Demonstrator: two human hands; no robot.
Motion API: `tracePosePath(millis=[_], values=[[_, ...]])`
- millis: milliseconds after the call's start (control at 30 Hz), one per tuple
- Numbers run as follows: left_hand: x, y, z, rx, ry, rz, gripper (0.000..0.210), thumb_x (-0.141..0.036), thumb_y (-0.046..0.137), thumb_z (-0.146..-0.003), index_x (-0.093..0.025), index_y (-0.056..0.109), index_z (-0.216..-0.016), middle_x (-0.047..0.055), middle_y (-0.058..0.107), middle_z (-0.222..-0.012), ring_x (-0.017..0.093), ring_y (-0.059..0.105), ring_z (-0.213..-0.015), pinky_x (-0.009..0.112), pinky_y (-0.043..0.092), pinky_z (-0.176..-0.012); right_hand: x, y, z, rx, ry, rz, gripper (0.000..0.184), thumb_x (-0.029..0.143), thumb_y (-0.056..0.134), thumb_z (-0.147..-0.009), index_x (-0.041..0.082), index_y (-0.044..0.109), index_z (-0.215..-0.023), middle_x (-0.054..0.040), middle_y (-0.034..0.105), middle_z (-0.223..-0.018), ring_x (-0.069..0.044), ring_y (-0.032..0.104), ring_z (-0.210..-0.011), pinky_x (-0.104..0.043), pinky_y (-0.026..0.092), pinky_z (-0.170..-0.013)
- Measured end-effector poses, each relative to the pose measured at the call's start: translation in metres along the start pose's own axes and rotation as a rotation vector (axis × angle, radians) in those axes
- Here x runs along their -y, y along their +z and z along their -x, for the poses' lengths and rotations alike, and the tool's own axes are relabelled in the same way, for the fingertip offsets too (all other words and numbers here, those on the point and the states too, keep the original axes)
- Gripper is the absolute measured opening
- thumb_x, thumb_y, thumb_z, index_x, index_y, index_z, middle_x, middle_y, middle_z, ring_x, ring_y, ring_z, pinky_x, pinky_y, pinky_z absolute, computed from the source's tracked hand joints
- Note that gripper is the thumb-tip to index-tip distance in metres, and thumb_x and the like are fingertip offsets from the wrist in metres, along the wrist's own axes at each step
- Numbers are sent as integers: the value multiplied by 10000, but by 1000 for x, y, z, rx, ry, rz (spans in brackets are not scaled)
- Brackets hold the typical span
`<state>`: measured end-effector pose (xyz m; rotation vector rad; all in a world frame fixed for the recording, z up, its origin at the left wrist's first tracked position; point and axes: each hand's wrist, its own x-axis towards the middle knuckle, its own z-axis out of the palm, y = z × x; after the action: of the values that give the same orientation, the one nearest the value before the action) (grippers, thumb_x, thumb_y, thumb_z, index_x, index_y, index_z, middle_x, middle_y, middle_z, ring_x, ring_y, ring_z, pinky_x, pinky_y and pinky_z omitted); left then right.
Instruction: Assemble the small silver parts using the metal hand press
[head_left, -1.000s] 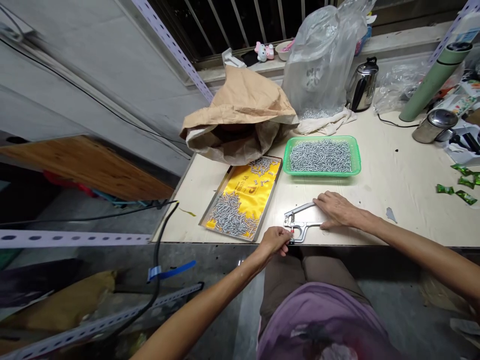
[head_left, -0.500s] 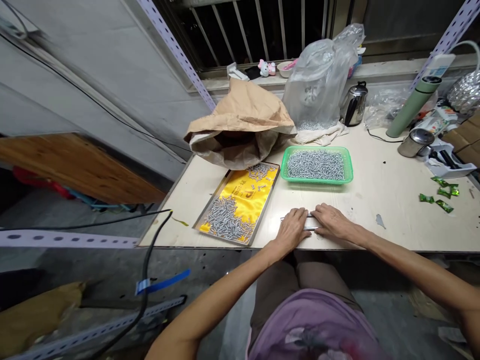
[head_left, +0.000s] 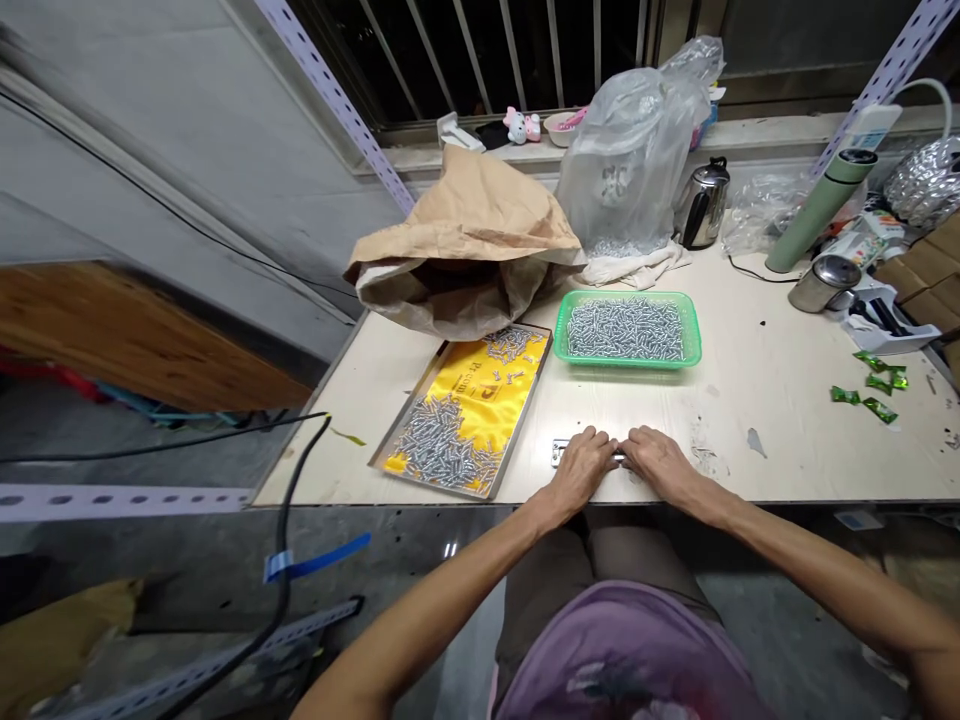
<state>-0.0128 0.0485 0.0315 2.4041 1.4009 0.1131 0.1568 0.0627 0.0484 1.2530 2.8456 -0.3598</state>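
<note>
Near the front edge of the table, both hands are closed over a narrow silver metal strip [head_left: 557,453]. Its left end, with a slot or hole, sticks out past my left hand [head_left: 582,466]; most of the rest is covered. The fingers of my right hand [head_left: 660,464] curl over its other end, almost touching the left fingertips. To the left lies a shallow tray [head_left: 491,490] lined with yellow cloth [head_left: 480,405], holding two heaps of small silver screw-like pieces [head_left: 442,440]. Beyond the hands stands a green plastic basket [head_left: 626,367] full of similar pieces.
Behind the tray slumps an open brown paper bag [head_left: 480,220]. A clear plastic bag [head_left: 619,160], a steel kettle [head_left: 705,205] and a green flask [head_left: 821,212] stand at the back. Green-wrapped sweets [head_left: 879,408] lie at right. A black cable [head_left: 289,520] hangs at left.
My hands have drawn closer together and the fingers curl more, covering the strip's middle that showed between them. More of its left end shows. The view has shifted slightly.
</note>
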Motion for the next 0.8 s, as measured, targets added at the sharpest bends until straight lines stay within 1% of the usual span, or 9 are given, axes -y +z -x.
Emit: tracePosePath(millis=[133, 300, 433, 500, 567, 633, 667, 733, 800], values=[[-2, 6, 2, -3, 4, -16, 138, -250, 495, -935, -166, 597, -975, 71, 598, -924, 222, 516, -954, 345, 431, -781, 1, 11, 4, -58, 9, 14, 174, 138, 483, -934, 172, 618, -829, -53, 581, -785, -193, 524, -768, -297, 361, -675], [-2, 7, 0, -3, -17, 2, 135, -264, 504, -932, -180, 596, -985, 64, 593, -919, 224, 510, -980, 339, 424, -795, -1, 13, 6, -96, 8, 19, 99, 148, 533, -906, 182, 622, -879, -53, 589, -798, -210, 538, -792, -299, 384, -699], [-5, 9, -4, -6, -21, -13, 146, -277, 501, -933, -175, 604, -948, 71, 601, -931, 225, 516, -1002, 340, 431, -826, -4, 14, 5, -124, -3, 34, 121, 147, 512, -902, 195, 622, -892, -56, 590, -793, -220, 554, -801, -306, 411, -709], [-6, 11, -5, -17, -19, -34, 162, -277, 519, -923, -160, 602, -996, 84, 615, -972, 231, 523, -1021, 349, 438, -852, -4, 13, 4, -148, -8, 48, 128, 167, 507, -901, 195, 625, -942, -64, 598, -813, -230, 562, -811, -316, 431, -715], [-3, 10, -2, -66, -5, -35, 239, -279, 564, -897, -147, 580, -1095, 102, 615, -1075, 234, 524, -1061, 359, 438, -898, -4, 12, 4, -178, -24, 55, 180, 220, 529, -889, 185, 613, -1044, -85, 609, -866, -248, 566, -841, -337, 453, -732], [6, 2, 9, -158, 10, -13, 343, -286, 610, -868, -154, 549, -1179, 115, 585, -1186, 232, 514, -1109, 364, 434, -936, -3, 11, 7, -205, -36, 55, 309, 309, 566, -868, 163, 583, -1140, -117, 614, -937, -276, 565, -878, -370, 473, -753], [14, -5, 18, -210, -6, -1, 347, -287, 612, -866, -163, 553, -1185, 115, 578, -1202, 228, 516, -1111, 362, 438, -936, -3, 10, 8, -213, -42, 49, 379, 358, 580, -857, 154, 567, -1176, -131, 613, -971, -288, 565, -895, -387, 480, -766], [34, -23, 38, -308, -137, -3, 249, -279, 566, -893, -168, 606, -1112, 112, 602, -1129, 220, 540, -1049, 354, 458, -892, -3, 11, 11, -220, -67, 19, 501, 439, 595, -837, 148, 533, -1240, -153, 606, -1046, -303, 567, -935, -409, 486, -800], [57, -42, 60, -360, -402, -54, 200, -264, 504, -922, -149, 667, -939, 110, 625, -978, 220, 552, -964, 348, 466, -840, -4, 13, 13, -217, -106, -20, 571, 481, 584, -833, 170, 493, -1303, -163, 591, -1133, -311, 563, -996, -426, 485, -841]])
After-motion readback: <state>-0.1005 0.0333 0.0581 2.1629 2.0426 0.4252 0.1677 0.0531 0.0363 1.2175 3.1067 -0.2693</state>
